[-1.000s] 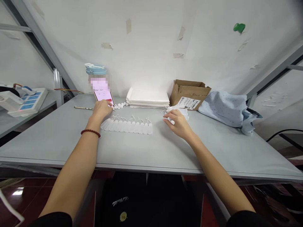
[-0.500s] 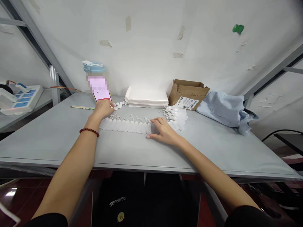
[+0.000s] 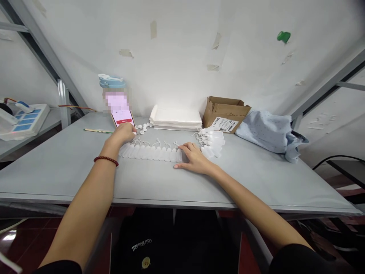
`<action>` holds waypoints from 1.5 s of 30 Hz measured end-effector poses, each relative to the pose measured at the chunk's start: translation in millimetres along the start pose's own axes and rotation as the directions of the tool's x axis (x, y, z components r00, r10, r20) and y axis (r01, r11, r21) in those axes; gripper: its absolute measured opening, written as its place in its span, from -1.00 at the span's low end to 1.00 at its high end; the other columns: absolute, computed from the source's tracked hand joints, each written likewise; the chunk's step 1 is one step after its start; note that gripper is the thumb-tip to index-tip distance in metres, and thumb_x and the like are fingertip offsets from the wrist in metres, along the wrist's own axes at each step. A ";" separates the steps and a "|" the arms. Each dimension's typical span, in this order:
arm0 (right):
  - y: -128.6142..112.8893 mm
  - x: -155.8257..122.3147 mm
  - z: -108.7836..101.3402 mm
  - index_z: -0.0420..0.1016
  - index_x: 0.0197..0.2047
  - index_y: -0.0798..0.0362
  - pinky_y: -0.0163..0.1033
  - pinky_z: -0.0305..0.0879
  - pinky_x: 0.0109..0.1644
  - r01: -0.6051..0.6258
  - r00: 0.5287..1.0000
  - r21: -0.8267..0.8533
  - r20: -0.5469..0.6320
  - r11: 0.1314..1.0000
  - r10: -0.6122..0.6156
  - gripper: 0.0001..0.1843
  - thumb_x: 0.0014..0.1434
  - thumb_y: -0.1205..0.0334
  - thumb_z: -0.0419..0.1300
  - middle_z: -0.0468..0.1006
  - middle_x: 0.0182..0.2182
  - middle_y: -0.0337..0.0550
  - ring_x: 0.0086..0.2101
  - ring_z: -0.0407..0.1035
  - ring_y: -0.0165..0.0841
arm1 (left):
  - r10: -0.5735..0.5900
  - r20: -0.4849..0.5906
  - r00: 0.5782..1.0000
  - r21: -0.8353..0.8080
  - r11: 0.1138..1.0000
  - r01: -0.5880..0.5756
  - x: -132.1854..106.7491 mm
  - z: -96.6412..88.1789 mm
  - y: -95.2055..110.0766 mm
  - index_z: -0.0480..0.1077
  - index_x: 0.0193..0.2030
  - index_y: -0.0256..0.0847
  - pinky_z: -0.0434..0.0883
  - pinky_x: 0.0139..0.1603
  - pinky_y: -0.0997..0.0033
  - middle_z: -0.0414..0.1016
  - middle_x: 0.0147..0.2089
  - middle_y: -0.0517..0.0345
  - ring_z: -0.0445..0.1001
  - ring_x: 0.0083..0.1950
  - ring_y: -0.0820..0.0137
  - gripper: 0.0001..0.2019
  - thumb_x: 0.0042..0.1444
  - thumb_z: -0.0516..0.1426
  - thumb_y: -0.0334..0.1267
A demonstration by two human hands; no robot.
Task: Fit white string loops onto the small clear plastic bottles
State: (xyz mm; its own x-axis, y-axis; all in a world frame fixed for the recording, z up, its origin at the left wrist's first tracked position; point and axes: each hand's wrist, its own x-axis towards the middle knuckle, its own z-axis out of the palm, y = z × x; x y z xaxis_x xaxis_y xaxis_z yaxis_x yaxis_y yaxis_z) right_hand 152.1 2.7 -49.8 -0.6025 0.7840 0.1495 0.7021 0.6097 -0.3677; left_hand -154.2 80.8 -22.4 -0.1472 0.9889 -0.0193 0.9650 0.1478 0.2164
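Left hand (image 3: 123, 134): It rested at the left end of the row, knuckles up and fingers curled under. Its fingertips were close to the caps. I could not tell whether it pinched anything.
Right hand (image 3: 195, 158): It lay palm down on the table with fingers stretched out flat toward the left. It gripped nothing. Its fingertips touched the right end of the row.
Row (image 3: 151, 153): Small white pieces with looped strings lay side by side in a line across the middle of the table, between the two hands.
Pile (image 3: 213, 141): A loose heap of the same white pieces sat just right of the right hand, in front of the box.
Caps (image 3: 144, 127): A few small white bits were scattered beyond the row, between the phone and the sheets.
Phone (image 3: 123, 117): It leaned up behind the left hand, its screen lit pink and red.
Cup (image 3: 111, 81): It stood blue-lidded behind the phone, against the wall.
Sheets (image 3: 176, 117): A flat white stack lay at the back of the table.
Box (image 3: 225, 111): The open cardboard box stood right of the sheets and bore a label.
Cloth (image 3: 268, 132): Pale blue fabric lay bunched to the right of the box.
Stick (image 3: 98, 131): A thin one lay left of the left hand.
Bracelet (image 3: 106, 160): Dark red beads circled the left wrist.
Table (image 3: 57, 167): It was grey, and all of this lay on it.
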 end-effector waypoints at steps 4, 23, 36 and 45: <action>0.0 0.0 0.0 0.32 0.07 0.12 0.05 0.18 0.08 -0.005 1.000 0.038 -0.019 0.999 0.005 -0.35 0.05 -0.16 0.20 0.30 0.00 0.11 0.00 0.18 -0.09 | 0.022 -0.010 1.000 0.044 0.999 -0.022 -1.1 -0.2 -0.8 0.48 -0.37 -0.26 0.35 -0.10 0.35 0.54 -0.21 -0.06 0.48 -0.07 0.08 -0.78 -0.23 0.10 -0.38; 3.9 -1.8 -7.2 -0.04 -0.03 0.04 -0.29 0.10 -0.32 0.002 0.954 0.410 -0.275 0.912 0.122 -0.39 -0.21 0.55 -0.09 0.20 -0.37 -0.27 -0.44 0.15 -0.43 | 0.324 -0.108 0.940 -0.887 0.395 -0.238 -49.3 12.0 88.5 0.50 -0.33 -0.25 0.25 -0.33 0.44 0.46 -0.36 0.15 0.36 -0.33 0.43 -0.68 -0.19 0.33 -0.08; -0.8 -2.7 -7.1 0.06 0.03 0.08 -0.18 0.21 -0.24 0.026 0.933 0.333 -0.348 0.943 0.097 -0.61 0.10 0.42 -0.08 0.31 -0.35 -0.16 -0.37 0.25 -0.32 | 0.516 0.034 0.856 -0.961 0.251 -0.113 -66.9 24.5 108.7 0.52 -0.30 -0.24 0.27 -0.34 0.45 0.45 -0.42 0.18 0.32 -0.41 0.51 -0.71 -0.13 0.33 -0.12; 8.0 -2.2 2.7 0.08 0.03 0.11 -0.09 0.28 -0.14 0.102 0.935 0.152 -0.352 0.983 -0.043 -0.59 0.09 0.46 -0.07 0.37 -0.13 0.11 -0.16 0.31 -0.20 | 0.543 0.017 0.840 -0.953 0.263 -0.151 -73.3 29.4 116.7 0.52 -0.30 -0.25 0.31 -0.28 0.41 0.52 -0.40 0.14 0.36 -0.40 0.48 -0.71 -0.12 0.32 -0.10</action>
State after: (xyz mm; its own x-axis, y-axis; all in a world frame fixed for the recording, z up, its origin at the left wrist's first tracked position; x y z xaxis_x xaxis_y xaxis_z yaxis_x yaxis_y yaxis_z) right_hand 158.0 5.5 -55.5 -0.4599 0.7479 0.4787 0.5712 0.6619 -0.4854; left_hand -24.4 26.0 -24.5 0.4038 0.9109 0.0849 0.0690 -0.1229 0.9900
